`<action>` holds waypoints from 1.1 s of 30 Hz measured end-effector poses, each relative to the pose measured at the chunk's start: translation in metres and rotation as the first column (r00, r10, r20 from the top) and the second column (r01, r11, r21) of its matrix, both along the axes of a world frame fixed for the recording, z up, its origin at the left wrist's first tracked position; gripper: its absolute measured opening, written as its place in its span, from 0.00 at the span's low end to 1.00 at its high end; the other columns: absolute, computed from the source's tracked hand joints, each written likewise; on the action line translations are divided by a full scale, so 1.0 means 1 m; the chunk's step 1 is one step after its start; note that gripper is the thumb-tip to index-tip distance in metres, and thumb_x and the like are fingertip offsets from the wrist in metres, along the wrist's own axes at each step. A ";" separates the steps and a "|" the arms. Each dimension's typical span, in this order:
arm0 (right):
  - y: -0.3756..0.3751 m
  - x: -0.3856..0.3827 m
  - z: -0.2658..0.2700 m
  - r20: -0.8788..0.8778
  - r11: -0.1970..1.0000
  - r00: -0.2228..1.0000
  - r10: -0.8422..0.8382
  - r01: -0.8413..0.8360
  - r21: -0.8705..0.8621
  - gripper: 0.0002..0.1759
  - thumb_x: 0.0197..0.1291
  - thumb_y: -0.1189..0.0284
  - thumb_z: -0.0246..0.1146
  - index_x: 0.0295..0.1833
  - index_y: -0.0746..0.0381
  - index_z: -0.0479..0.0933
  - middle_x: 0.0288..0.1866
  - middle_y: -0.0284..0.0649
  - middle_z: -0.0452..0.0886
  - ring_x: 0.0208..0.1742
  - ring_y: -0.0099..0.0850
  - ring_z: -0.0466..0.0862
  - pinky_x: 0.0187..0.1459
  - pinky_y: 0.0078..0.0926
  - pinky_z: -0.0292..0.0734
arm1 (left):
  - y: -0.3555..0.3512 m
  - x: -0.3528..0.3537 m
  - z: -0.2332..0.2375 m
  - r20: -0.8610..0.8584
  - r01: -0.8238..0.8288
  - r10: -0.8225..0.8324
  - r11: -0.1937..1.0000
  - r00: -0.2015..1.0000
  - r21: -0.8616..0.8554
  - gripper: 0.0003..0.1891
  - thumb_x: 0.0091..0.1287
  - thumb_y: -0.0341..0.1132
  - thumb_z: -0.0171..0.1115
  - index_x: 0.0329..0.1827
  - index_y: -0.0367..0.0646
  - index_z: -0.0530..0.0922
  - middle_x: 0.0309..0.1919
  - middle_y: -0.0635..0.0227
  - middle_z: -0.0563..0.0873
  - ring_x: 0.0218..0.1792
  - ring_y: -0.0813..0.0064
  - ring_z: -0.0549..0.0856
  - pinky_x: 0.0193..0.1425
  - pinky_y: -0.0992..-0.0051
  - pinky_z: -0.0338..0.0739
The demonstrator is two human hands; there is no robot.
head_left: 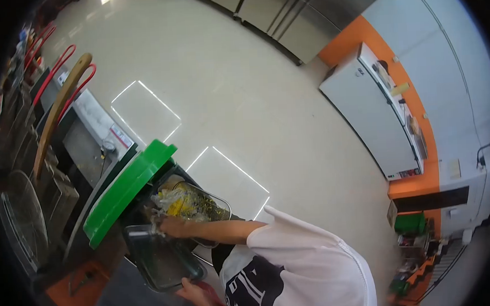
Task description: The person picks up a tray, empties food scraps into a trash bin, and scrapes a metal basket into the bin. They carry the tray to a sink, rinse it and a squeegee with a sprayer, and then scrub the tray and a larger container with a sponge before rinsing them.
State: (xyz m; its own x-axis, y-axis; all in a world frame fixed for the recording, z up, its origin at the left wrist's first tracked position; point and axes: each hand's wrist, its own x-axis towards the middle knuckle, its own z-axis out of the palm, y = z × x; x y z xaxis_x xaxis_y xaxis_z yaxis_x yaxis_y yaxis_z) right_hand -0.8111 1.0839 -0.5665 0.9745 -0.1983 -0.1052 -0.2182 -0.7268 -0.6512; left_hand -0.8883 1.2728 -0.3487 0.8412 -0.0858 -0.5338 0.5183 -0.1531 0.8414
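A dark metal tray (161, 261) is tilted toward an open waste bin (206, 206) that holds yellow scraps and crumpled clear plastic. The bin's green lid (126, 193) stands raised beside it. My left hand (193, 292) grips the tray's near edge from below. My right hand (170, 227) reaches over the tray's far end at the bin's rim and touches the scraps and plastic there. Its fingers are too small to make out. My white T-shirt (312, 266) fills the lower right.
Left of the bin stands a metal counter (91, 133) with red-handled baskets (57, 66) and a long wooden handle (59, 104). Across the pale floor are a white cabinet (368, 121), steel refrigerator doors (304, 14) and a green crate (409, 223).
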 end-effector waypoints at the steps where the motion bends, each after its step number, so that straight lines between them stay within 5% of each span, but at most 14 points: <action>1: 0.001 0.002 0.009 -0.009 0.999 1.000 -0.027 0.027 -0.019 0.18 0.51 0.76 0.66 0.51 0.61 0.84 0.45 0.55 0.85 0.51 0.53 0.85 0.54 0.48 0.82 | 0.003 0.003 -0.002 -0.024 0.008 -0.008 1.000 1.000 -0.006 0.26 0.67 0.25 0.52 0.68 0.24 0.63 0.64 0.47 0.76 0.59 0.61 0.81 0.63 0.66 0.77; 4: 0.010 0.001 0.054 0.103 0.902 0.898 -0.428 0.432 -0.009 0.21 0.52 0.75 0.68 0.55 0.61 0.82 0.49 0.57 0.85 0.51 0.56 0.86 0.55 0.48 0.82 | -0.002 0.001 0.011 0.052 0.015 -0.022 0.993 0.998 0.121 0.29 0.67 0.24 0.50 0.72 0.23 0.61 0.68 0.43 0.73 0.64 0.56 0.79 0.69 0.63 0.74; 7: 0.006 0.010 0.050 -0.211 0.813 0.857 -0.471 0.514 0.273 0.18 0.53 0.73 0.68 0.52 0.64 0.83 0.46 0.58 0.85 0.49 0.57 0.86 0.53 0.49 0.82 | -0.008 -0.007 0.024 0.140 0.039 -0.063 0.985 0.988 0.166 0.31 0.66 0.24 0.50 0.74 0.23 0.58 0.70 0.40 0.71 0.67 0.54 0.77 0.73 0.60 0.71; 11: 0.009 0.008 0.040 -0.193 0.768 0.857 -0.478 0.515 0.381 0.11 0.53 0.75 0.65 0.41 0.66 0.87 0.42 0.61 0.86 0.48 0.60 0.86 0.53 0.51 0.81 | 0.015 -0.002 0.000 0.182 0.054 -0.077 0.990 0.980 0.127 0.30 0.65 0.24 0.52 0.72 0.22 0.61 0.69 0.40 0.73 0.64 0.55 0.79 0.69 0.60 0.75; 13: 0.013 0.008 0.025 -0.072 0.572 0.691 -0.719 0.648 0.504 0.13 0.55 0.72 0.66 0.43 0.70 0.83 0.40 0.60 0.86 0.44 0.52 0.88 0.49 0.47 0.82 | 0.030 0.007 -0.016 -0.013 0.037 -0.035 0.982 0.999 0.185 0.27 0.65 0.25 0.54 0.67 0.21 0.68 0.64 0.41 0.78 0.59 0.56 0.82 0.63 0.62 0.79; 16: 0.003 0.007 0.000 -0.222 0.397 0.589 -0.777 0.733 0.552 0.14 0.56 0.72 0.65 0.45 0.69 0.84 0.41 0.59 0.86 0.43 0.51 0.88 0.48 0.47 0.82 | 0.010 -0.001 0.007 0.124 -0.158 0.153 0.987 0.980 0.035 0.22 0.65 0.26 0.56 0.60 0.20 0.76 0.57 0.45 0.83 0.52 0.58 0.85 0.57 0.64 0.82; 17: 0.007 0.011 -0.008 -0.179 0.126 0.333 -0.926 0.718 0.684 0.14 0.57 0.71 0.65 0.46 0.68 0.84 0.43 0.57 0.87 0.43 0.50 0.88 0.48 0.48 0.81 | 0.021 0.001 -0.008 0.104 -0.129 0.119 0.988 0.987 0.089 0.21 0.65 0.27 0.57 0.58 0.19 0.77 0.55 0.47 0.84 0.50 0.59 0.86 0.57 0.63 0.83; 18: 0.005 0.004 -0.074 -0.186 0.406 0.521 -0.833 0.805 0.433 0.15 0.59 0.69 0.64 0.48 0.67 0.84 0.44 0.55 0.87 0.45 0.50 0.87 0.48 0.49 0.81 | 0.039 0.001 -0.031 0.093 -0.127 0.113 0.979 0.989 0.158 0.20 0.65 0.27 0.57 0.56 0.19 0.79 0.53 0.49 0.86 0.48 0.60 0.86 0.56 0.63 0.83; 20: -0.014 -0.009 0.006 -0.354 0.466 0.590 -0.726 0.800 0.378 0.17 0.61 0.67 0.61 0.50 0.66 0.83 0.44 0.54 0.87 0.46 0.49 0.88 0.49 0.49 0.81 | 0.003 -0.005 0.006 0.078 -0.152 0.138 0.960 0.987 0.235 0.16 0.64 0.27 0.60 0.50 0.21 0.81 0.51 0.55 0.87 0.46 0.62 0.86 0.52 0.65 0.82; 21: -0.018 -0.028 0.027 -0.220 0.587 0.729 -0.648 0.662 0.466 0.18 0.63 0.69 0.59 0.54 0.66 0.83 0.48 0.54 0.88 0.48 0.49 0.88 0.52 0.46 0.82 | 0.013 -0.007 -0.021 0.162 -0.232 0.204 0.955 0.966 0.185 0.12 0.64 0.29 0.62 0.37 0.22 0.84 0.40 0.61 0.87 0.36 0.69 0.82 0.44 0.64 0.80; 23: -0.016 -0.052 0.079 -0.149 0.663 0.837 -0.527 0.514 0.545 0.20 0.64 0.71 0.61 0.60 0.67 0.82 0.55 0.54 0.87 0.56 0.44 0.87 0.61 0.35 0.79 | -0.004 -0.005 -0.010 0.125 -0.313 0.292 0.928 0.948 0.203 0.13 0.63 0.28 0.63 0.44 0.24 0.82 0.45 0.61 0.88 0.41 0.67 0.84 0.50 0.66 0.78; 25: 0.001 -0.067 0.114 0.060 0.774 0.887 -0.459 0.365 0.518 0.17 0.62 0.77 0.62 0.56 0.66 0.85 0.50 0.56 0.86 0.49 0.50 0.87 0.53 0.39 0.81 | -0.012 -0.002 -0.019 0.194 -0.355 0.328 0.926 0.924 0.126 0.16 0.62 0.27 0.63 0.50 0.26 0.81 0.48 0.59 0.87 0.48 0.66 0.84 0.55 0.67 0.77; 30: 0.023 -0.063 0.117 0.034 0.817 0.949 -0.314 0.252 0.519 0.10 0.63 0.77 0.68 0.49 0.62 0.89 0.45 0.48 0.85 0.42 0.44 0.86 0.46 0.36 0.82 | -0.012 -0.002 -0.033 0.338 -0.258 0.190 0.951 0.922 0.168 0.17 0.60 0.25 0.61 0.52 0.29 0.79 0.49 0.56 0.86 0.52 0.67 0.83 0.60 0.69 0.76; 33: 0.014 -0.051 0.100 0.114 0.870 0.936 -0.333 0.259 0.419 0.08 0.62 0.77 0.66 0.43 0.65 0.89 0.41 0.51 0.86 0.41 0.49 0.86 0.45 0.40 0.82 | -0.014 -0.008 -0.031 0.196 -0.183 0.158 0.976 0.968 0.115 0.20 0.60 0.23 0.58 0.58 0.31 0.75 0.53 0.57 0.83 0.54 0.66 0.82 0.61 0.70 0.75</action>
State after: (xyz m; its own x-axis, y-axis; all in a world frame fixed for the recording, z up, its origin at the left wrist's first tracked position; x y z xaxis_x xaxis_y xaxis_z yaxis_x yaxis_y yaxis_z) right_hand -0.8618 1.0983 -0.4669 0.8858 -0.4593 -0.0667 -0.2369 -0.3239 -0.9159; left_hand -0.8963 1.2587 -0.3795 0.9223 0.1278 -0.3647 0.3838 -0.1913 0.9034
